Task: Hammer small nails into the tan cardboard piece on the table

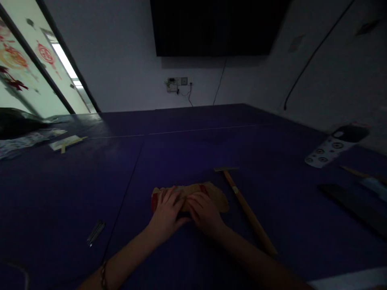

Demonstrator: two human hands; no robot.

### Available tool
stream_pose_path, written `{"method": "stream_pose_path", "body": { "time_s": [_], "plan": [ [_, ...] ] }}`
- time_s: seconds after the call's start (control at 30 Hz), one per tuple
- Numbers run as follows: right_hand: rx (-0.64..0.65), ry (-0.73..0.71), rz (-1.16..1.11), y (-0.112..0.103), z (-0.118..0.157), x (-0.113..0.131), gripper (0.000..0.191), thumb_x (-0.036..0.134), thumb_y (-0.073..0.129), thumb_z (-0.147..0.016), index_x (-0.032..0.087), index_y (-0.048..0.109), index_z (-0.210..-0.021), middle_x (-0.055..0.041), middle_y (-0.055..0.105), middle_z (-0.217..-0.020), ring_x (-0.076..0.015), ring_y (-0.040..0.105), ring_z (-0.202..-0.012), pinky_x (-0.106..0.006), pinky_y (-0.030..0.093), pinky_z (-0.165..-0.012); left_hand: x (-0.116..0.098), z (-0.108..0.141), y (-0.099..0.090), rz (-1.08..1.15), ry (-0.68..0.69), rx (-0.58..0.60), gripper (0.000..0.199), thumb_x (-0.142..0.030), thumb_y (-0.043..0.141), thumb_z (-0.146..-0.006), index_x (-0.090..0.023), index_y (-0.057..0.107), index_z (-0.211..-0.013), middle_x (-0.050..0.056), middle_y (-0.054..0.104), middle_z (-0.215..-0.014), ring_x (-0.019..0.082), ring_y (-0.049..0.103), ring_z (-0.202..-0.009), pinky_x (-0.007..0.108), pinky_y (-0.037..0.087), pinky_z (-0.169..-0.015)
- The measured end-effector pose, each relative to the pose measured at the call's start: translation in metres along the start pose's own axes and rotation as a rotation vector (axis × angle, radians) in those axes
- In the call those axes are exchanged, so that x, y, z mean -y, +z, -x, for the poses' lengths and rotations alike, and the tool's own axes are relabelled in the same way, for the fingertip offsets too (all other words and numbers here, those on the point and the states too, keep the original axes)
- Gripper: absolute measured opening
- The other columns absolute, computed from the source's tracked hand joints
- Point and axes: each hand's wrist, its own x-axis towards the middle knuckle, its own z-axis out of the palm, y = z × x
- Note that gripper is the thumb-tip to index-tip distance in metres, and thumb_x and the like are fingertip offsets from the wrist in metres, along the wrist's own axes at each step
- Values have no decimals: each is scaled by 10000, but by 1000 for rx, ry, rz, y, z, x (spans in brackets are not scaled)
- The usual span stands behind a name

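A tan, rumpled piece [219, 195] with red patches, like packing paper or thin cardboard, lies on the dark blue surface in front of me. My left hand [167, 209] grips its left part, fingers over the top and thumb toward the middle. Close beside it, my right hand [204, 211] has its bent fingers pressed on the near edge. The fingers hide part of the piece. Just right of my right hand lies a hammer [250, 213] with a long wooden handle and a thin head pointing away. Several nail-like metal pieces [96, 233] lie in a bundle at left.
At right are a flat black object [353, 207] and a white container [325, 153] with ring patterns and a dark top. A pale flat piece with yellow strips [66, 142] lies far left. Behind stand a wall with sockets [178, 81] and a dark screen [217, 28].
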Motion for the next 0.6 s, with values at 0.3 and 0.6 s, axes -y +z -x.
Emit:
{"method": "stream_pose_path", "body": {
  "time_s": [0.3, 0.6],
  "plan": [
    [225, -194, -295, 3, 8, 25, 140, 115, 421, -809, 147, 552, -771, -49, 605, -740, -140, 515, -674, -274, 455, -633, 43, 75, -54, 5, -278, -146, 263, -277, 399, -812, -201, 612, -947, 41, 634, -984, 155, 593, -872, 269, 480, -790],
    [240, -160, -355, 5, 11, 22, 156, 102, 401, -820, 158, 544, -795, -54, 614, -771, -143, 535, -701, -287, 462, -666, 95, 164, -35, -321, -653, -306, 353, -378, 387, -790, -189, 678, -723, 64, 659, -785, 186, 560, -728, 279, 452, -666]
  ]
}}
